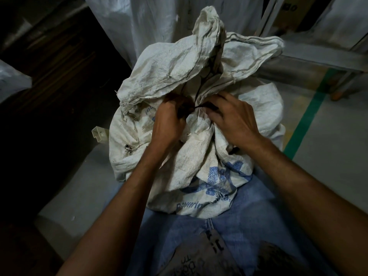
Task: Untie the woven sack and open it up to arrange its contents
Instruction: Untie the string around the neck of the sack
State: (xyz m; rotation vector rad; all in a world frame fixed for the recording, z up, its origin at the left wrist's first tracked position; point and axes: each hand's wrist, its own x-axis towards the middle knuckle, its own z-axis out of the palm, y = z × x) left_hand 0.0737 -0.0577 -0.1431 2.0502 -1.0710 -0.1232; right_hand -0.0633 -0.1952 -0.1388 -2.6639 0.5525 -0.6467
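Note:
A dirty white woven sack (201, 160) with blue print stands on the floor against my legs. Its neck is bunched and bound by a thin black tie (201, 106), and the loose top flaps fold upward and back. My left hand (169, 118) is closed on the tie at the left side of the neck. My right hand (233, 116) pinches the tie's other end at the right side. A black strand also shows under my right wrist. The sack's contents are hidden.
White sacks or sheeting (143, 22) hang behind. A metal frame (310, 58) crosses the upper right. A green floor stripe (306, 114) runs on the right. A small cream plastic piece (99, 134) lies left of the sack. Dark timber (49, 62) fills the left.

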